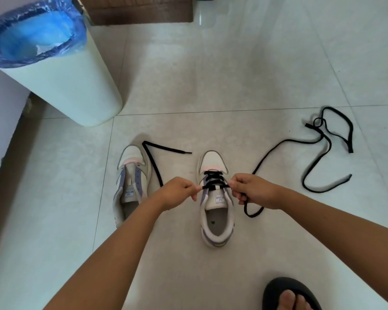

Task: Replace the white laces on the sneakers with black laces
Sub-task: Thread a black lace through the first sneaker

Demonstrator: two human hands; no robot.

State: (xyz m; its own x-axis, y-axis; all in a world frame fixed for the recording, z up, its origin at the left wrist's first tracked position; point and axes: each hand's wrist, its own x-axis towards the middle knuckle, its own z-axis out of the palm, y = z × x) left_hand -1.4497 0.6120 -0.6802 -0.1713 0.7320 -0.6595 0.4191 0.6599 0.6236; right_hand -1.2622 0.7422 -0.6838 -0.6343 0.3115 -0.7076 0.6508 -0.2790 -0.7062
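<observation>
On the floor, two sneakers side by side. Right sneaker — partly laced in black. Left hand and right hand each pinching the black lace across its eyelets. Left sneaker unlaced. Second black lace loose at right — near no shoe.

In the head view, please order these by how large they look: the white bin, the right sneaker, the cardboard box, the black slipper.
1. white bin
2. cardboard box, cut off by the frame
3. right sneaker and black slipper: unsure, since the slipper is nearer and partly out of frame.
</observation>
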